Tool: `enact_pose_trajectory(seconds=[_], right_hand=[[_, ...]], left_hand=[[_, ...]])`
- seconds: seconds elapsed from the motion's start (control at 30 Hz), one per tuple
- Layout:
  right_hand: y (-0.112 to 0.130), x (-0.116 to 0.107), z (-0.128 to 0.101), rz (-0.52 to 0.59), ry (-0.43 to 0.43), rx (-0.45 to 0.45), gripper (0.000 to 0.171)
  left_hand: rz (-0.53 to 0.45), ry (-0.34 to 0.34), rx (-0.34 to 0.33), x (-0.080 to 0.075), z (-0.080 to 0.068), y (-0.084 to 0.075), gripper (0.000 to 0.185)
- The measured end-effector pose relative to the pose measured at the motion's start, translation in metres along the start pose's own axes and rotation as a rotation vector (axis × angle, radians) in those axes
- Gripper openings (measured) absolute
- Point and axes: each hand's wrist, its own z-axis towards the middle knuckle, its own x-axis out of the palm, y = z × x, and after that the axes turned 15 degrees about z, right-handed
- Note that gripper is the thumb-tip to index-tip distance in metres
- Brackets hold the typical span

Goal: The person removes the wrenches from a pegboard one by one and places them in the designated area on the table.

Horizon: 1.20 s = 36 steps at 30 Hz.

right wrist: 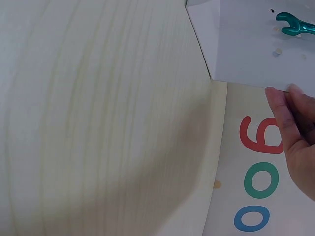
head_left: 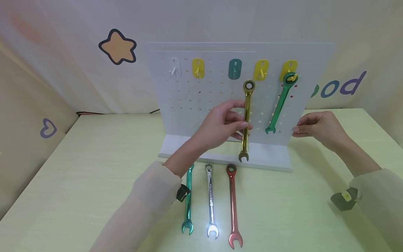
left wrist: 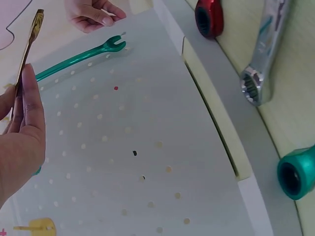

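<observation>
Three wrenches are left lying on the surface. Further back, the gold wrench is pinched upright by the left hand, just under its hook; the pegboard edge is gripped by the right hand. A loose pinch could let it be dropped.

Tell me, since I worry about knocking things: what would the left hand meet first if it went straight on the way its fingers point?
Probably the green wrench hanging on the pegboard, just beyond the gold wrench that the left hand holds; depth is unclear.
</observation>
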Motion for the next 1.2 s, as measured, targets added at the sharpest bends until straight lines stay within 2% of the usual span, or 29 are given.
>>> enact_pose_trajectory(seconds=[0.5,0.9,1.2], right_hand=[[0.000,0.000,0.000,-0.007,0.004,0.002,0.020],[-0.001,-0.001,0.000,-0.029,0.006,0.002,0.022],[0.000,0.000,0.001,-0.024,0.001,-0.007,0.021]], left_hand=[[0.004,-0.025,-0.102,-0.005,-0.013,0.026,0.037],[0.083,-0.043,-0.221,-0.014,-0.026,0.043,0.036],[0.112,-0.015,-0.264,-0.023,-0.037,0.053,0.033]])
